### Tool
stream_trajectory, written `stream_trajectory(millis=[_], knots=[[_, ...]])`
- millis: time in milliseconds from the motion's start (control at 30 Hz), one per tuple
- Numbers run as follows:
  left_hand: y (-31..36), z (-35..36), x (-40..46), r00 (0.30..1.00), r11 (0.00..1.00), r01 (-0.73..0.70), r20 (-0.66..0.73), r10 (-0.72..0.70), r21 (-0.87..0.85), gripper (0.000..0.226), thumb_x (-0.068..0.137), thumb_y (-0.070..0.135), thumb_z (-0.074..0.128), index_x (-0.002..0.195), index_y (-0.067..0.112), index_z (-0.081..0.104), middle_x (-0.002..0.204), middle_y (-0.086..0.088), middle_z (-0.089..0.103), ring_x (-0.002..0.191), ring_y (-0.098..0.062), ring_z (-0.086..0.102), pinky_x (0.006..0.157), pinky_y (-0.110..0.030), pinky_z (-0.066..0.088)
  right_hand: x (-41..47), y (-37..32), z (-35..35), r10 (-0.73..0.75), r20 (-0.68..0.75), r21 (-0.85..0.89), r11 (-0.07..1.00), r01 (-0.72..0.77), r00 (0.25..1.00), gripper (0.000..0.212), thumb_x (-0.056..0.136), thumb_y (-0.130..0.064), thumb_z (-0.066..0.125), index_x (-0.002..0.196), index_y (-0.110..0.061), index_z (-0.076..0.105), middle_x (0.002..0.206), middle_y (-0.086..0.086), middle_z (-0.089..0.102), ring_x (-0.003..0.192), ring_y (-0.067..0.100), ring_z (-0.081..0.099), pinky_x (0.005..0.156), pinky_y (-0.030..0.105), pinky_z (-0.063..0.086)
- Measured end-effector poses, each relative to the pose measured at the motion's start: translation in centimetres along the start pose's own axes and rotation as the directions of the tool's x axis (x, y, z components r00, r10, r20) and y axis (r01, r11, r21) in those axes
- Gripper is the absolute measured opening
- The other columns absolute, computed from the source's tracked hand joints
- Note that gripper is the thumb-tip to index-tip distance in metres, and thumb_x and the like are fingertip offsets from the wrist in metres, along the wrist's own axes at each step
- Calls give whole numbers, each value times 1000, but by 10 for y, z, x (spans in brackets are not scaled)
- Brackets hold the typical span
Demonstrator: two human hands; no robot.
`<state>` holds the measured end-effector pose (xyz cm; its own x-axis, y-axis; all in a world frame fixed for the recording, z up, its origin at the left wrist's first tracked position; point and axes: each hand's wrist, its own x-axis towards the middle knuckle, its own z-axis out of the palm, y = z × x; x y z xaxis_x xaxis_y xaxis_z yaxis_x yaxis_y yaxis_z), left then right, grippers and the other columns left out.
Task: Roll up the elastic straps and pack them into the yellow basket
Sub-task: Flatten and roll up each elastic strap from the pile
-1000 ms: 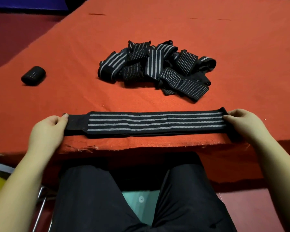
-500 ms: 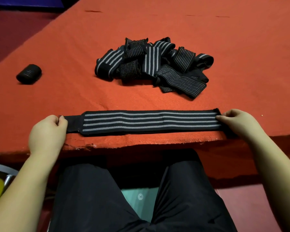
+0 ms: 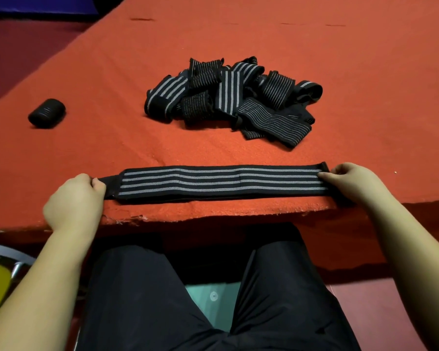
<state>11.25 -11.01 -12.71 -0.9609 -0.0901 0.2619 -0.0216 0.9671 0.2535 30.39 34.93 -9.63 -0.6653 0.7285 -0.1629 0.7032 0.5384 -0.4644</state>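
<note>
With the left hand [image 3: 72,201] pinching the striped elastic strap's [image 3: 221,182] plain tab and the right hand [image 3: 352,183] pinching its far end, the roll should start tight and square from one end, edges aligned.

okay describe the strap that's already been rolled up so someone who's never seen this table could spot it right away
Start at the orange-red table cover and find the heap of loose straps near its middle. Look well to the left of that heap, toward the cover's left edge: the rolled strap lies there alone. Unlike the flat strap stretched between the two hands, it is a compact, dark little cylinder lying on its side.
</note>
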Motion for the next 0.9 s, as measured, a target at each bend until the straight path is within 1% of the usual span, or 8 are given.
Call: stream_trajectory(millis=[167, 267, 367, 500, 633, 767, 833, 900], knots=[[0, -5, -1, 999, 999, 38, 16, -38, -11, 30, 99, 27, 42, 86, 6, 58, 68, -8, 46, 68, -34, 48, 58, -36, 37, 1, -6, -1, -29, -32, -18, 999, 28, 999, 38, 90, -45, 64, 85, -8, 58, 73, 11, 61, 67, 27, 54, 55, 34, 34], [3, -12, -2, 997, 992, 74, 28, -71, -98, 22, 96, 25, 50, 102, 6, 59, 99, -19, 58, 88, -38, 51, 71, -46, 45, -4, -12, -3, -101, -129, 92, 989, 114, 986, 31, 90, -40, 66, 91, -10, 59, 85, 11, 64, 76, 29, 56, 61, 35, 35], [21, -25, -5, 989, 962, -97, -134, 64, -256, 25, 89, 15, 59, 111, 4, 58, 118, -22, 52, 115, -42, 43, 97, -54, 37, -14, -29, -12, -227, -251, 184, 943, 277, 941, 22, 90, -33, 68, 93, -13, 60, 89, 4, 63, 83, 23, 57, 68, 31, 34], [83, -59, -16, 913, 778, -408, -210, 350, -477, 30, 84, 30, 52, 105, 11, 63, 111, -8, 60, 110, -32, 50, 98, -48, 39, -30, -68, -33, -419, -323, 137, 866, 480, 848, 18, 87, -32, 72, 91, -18, 62, 84, -3, 64, 81, 18, 57, 67, 30, 35], [156, -95, -29, 745, 533, -601, -175, 644, -596, 49, 84, 50, 46, 118, 18, 61, 115, 7, 58, 113, -16, 52, 100, -38, 37, -48, -111, -60, -650, -352, 0, 720, 694, 674, 15, 84, -29, 74, 90, -19, 65, 81, -9, 63, 80, 15, 58, 69, 35, 45], [204, -117, -28, 637, 439, -597, -64, 768, -672, 46, 92, 48, 60, 133, 31, 51, 129, 12, 56, 126, -11, 46, 109, -34, 33, -67, -147, -83, -844, -337, -159, 487, 859, 417, 17, 84, -32, 72, 87, -16, 67, 75, -14, 57, 79, 12, 49, 67, 30, 36], [213, -129, -25, 612, 387, -565, -55, 789, -729, 31, 94, 45, 59, 124, 35, 56, 114, 18, 63, 114, -4, 54, 100, -29, 41, -75, -159, -95, -888, -362, -176, 363, 915, 282, 23, 82, -37, 64, 86, -14, 67, 75, -19, 52, 76, 12, 48, 65, 27, 37], [221, -146, -25, 615, 309, -554, -130, 777, -773, 11, 98, 36, 56, 104, 30, 63, 91, 18, 66, 89, 3, 59, 82, -25, 45, -76, -170, -106, -869, -424, -129, 335, 933, 253, 27, 82, -40, 60, 88, -15, 67, 79, -21, 53, 81, 12, 50, 71, 22, 41]])
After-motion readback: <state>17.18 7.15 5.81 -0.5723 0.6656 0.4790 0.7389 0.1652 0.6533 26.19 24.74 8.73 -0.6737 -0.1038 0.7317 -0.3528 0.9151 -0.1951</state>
